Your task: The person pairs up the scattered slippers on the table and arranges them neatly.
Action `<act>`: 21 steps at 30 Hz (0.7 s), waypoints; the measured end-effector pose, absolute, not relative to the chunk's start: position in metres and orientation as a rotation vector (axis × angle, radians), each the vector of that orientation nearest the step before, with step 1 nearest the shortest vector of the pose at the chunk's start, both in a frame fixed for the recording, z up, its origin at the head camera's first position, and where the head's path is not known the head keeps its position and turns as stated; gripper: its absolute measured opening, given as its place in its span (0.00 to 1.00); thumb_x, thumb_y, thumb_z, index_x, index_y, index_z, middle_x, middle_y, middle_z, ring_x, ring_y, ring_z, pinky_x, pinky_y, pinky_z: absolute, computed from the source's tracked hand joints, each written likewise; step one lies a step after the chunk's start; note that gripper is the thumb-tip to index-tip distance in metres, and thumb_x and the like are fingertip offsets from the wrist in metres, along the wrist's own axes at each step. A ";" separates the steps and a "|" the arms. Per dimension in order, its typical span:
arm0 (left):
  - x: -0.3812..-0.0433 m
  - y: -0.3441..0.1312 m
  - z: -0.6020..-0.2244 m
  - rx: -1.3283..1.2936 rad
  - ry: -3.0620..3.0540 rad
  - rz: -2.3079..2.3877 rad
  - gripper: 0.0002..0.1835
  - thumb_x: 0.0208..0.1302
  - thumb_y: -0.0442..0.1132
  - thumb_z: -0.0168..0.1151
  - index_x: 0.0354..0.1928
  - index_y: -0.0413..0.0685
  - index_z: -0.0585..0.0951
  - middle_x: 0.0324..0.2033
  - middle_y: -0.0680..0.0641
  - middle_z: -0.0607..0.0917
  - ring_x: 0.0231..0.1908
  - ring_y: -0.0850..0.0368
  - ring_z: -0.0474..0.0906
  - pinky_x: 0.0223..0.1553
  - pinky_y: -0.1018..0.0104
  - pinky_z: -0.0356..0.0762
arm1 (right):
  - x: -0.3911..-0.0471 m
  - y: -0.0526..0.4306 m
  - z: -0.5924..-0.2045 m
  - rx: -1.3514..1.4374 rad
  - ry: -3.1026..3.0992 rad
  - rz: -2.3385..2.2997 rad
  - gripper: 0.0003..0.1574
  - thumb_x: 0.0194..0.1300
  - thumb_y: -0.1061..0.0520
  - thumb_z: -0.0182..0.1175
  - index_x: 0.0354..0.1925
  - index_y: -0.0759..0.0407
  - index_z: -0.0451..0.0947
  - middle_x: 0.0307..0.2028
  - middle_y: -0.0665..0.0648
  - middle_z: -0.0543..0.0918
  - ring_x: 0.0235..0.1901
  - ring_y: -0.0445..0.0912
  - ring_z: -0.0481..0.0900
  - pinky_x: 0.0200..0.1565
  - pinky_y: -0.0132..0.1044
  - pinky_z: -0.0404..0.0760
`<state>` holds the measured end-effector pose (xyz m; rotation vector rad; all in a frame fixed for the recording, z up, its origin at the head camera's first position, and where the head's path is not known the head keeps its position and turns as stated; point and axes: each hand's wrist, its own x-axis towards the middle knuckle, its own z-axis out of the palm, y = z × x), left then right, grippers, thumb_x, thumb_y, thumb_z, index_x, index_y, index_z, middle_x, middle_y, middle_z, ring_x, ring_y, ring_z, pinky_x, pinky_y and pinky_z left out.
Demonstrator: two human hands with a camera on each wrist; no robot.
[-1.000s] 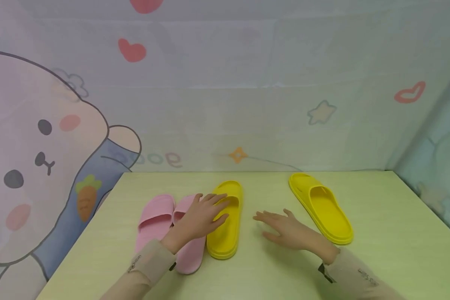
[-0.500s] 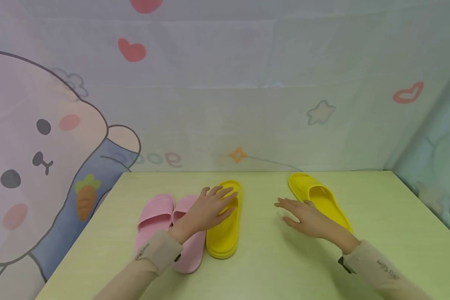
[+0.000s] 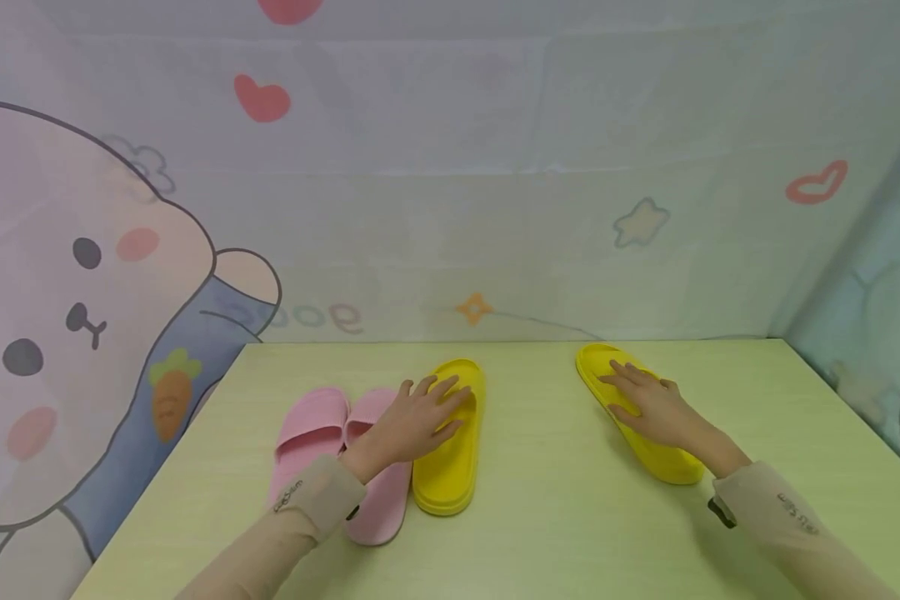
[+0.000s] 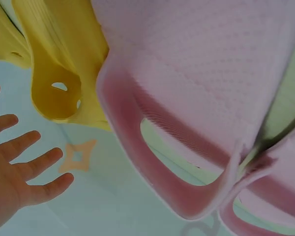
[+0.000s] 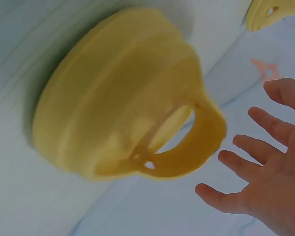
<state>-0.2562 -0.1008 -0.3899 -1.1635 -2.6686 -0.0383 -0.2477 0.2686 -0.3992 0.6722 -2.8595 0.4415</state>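
Foremost, a left sleeve [image 3: 270,533] and a right sleeve [image 3: 795,529] reach in over the pale surface [image 3: 555,542]. Left of centre, the pink slippers [image 3: 381,508] lie side by side, toes away from the person, just beside the left yellow slipper [image 3: 446,475]. Above this one is the left hand [image 3: 412,421], fingers spread apart and holding nothing; the slipper's long axis runs almost straight away, toe far, heel near. The right yellow slipper [image 5: 118,93] lies well apart, right of centre, directly beneath the right hand [image 3: 656,412], the nearer of the two. That hand's fingers are also spread, apparently clear of the slipper in the right wrist view. Its long axis slants, roughly along the right forearm: toe far and left, heel near and right. Behind stands a printed backdrop [image 3: 457,208].
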 end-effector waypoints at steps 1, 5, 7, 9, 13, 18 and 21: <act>-0.257 -0.101 -0.390 -1.163 -2.677 -0.037 0.24 0.75 0.45 0.59 0.68 0.44 0.74 0.65 0.35 0.77 0.62 0.30 0.73 0.58 0.30 0.71 | -0.249 0.271 -0.400 0.659 -2.859 0.431 0.26 0.69 0.60 0.63 0.62 0.68 0.75 0.68 0.77 0.67 0.66 0.75 0.66 0.52 0.82 0.64; -0.260 -0.100 -0.392 -1.150 -2.720 -0.034 0.25 0.75 0.44 0.58 0.69 0.43 0.72 0.66 0.35 0.75 0.63 0.30 0.71 0.59 0.29 0.69 | -0.254 0.281 -0.402 0.622 -2.857 0.397 0.27 0.69 0.59 0.62 0.63 0.69 0.74 0.68 0.78 0.67 0.66 0.74 0.66 0.52 0.81 0.65; -0.261 -0.100 -0.392 -1.144 -2.745 -0.038 0.25 0.76 0.44 0.57 0.70 0.43 0.72 0.67 0.34 0.75 0.64 0.30 0.71 0.59 0.29 0.69 | -0.256 0.286 -0.404 0.611 -2.863 0.402 0.28 0.69 0.59 0.62 0.64 0.69 0.72 0.69 0.78 0.66 0.66 0.75 0.66 0.52 0.81 0.65; -0.262 -0.099 -0.391 -1.144 -2.761 -0.042 0.26 0.76 0.44 0.57 0.70 0.43 0.71 0.67 0.34 0.74 0.64 0.29 0.70 0.59 0.29 0.69 | -0.259 0.291 -0.406 0.599 -2.879 0.413 0.30 0.70 0.57 0.61 0.66 0.69 0.70 0.70 0.78 0.64 0.66 0.75 0.65 0.52 0.81 0.65; -0.265 -0.098 -0.390 -1.145 -2.785 -0.037 0.27 0.76 0.45 0.56 0.72 0.43 0.70 0.69 0.35 0.72 0.65 0.29 0.69 0.60 0.29 0.68 | -0.264 0.297 -0.408 0.578 -2.911 0.432 0.35 0.72 0.55 0.60 0.70 0.69 0.65 0.71 0.79 0.61 0.67 0.76 0.64 0.52 0.81 0.64; -0.270 -0.096 -0.393 -1.143 -2.832 -0.052 0.28 0.77 0.47 0.54 0.74 0.44 0.68 0.71 0.35 0.69 0.68 0.30 0.67 0.61 0.28 0.66 | -0.269 0.301 -0.410 0.561 -2.934 0.448 0.36 0.73 0.53 0.59 0.71 0.68 0.62 0.72 0.79 0.59 0.67 0.76 0.63 0.53 0.81 0.64; -0.272 -0.095 -0.395 -1.139 -2.859 -0.058 0.28 0.78 0.48 0.53 0.74 0.45 0.67 0.72 0.35 0.69 0.69 0.31 0.66 0.62 0.28 0.65 | -0.271 0.302 -0.411 0.558 -2.940 0.457 0.36 0.74 0.51 0.58 0.71 0.68 0.62 0.72 0.79 0.59 0.66 0.76 0.64 0.53 0.81 0.64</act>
